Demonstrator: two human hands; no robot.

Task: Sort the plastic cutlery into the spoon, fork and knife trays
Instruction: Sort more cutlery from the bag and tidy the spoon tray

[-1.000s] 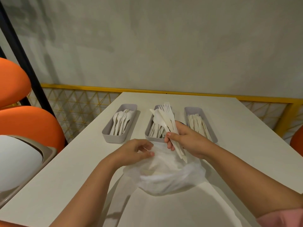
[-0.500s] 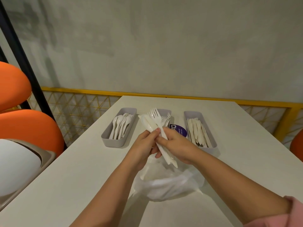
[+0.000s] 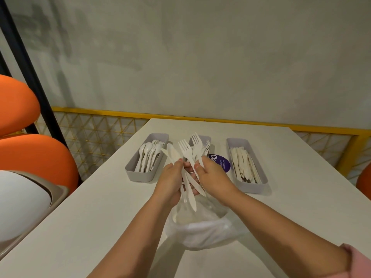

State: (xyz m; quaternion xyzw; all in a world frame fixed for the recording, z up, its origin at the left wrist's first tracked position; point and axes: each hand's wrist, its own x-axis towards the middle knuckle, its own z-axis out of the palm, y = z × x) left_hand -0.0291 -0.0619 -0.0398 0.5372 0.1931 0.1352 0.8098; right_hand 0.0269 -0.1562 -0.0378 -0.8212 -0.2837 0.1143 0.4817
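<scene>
Both hands hold a fanned bunch of white plastic cutlery [image 3: 188,157] above the table, with forks and a spoon sticking up. My left hand [image 3: 170,181] grips the bunch from the left; my right hand [image 3: 212,177] pinches it from the right. Behind them stand three grey trays: the spoon tray [image 3: 140,173] on the left, the fork tray [image 3: 206,139] in the middle, mostly hidden by the hands, and the knife tray [image 3: 255,183] on the right. A crumpled clear plastic bag [image 3: 202,229] lies below the hands.
The white table [image 3: 301,197] ends at a yellow mesh railing [image 3: 96,133] at the back and left. A purple round sticker [image 3: 220,163] lies between the fork and knife trays. Orange chairs [image 3: 36,157] and a white-lidded bin [image 3: 20,203] stand on the left.
My left hand left the bag and joined the right hand on the cutlery bunch. The bunch has spread out into a fan between both hands.
</scene>
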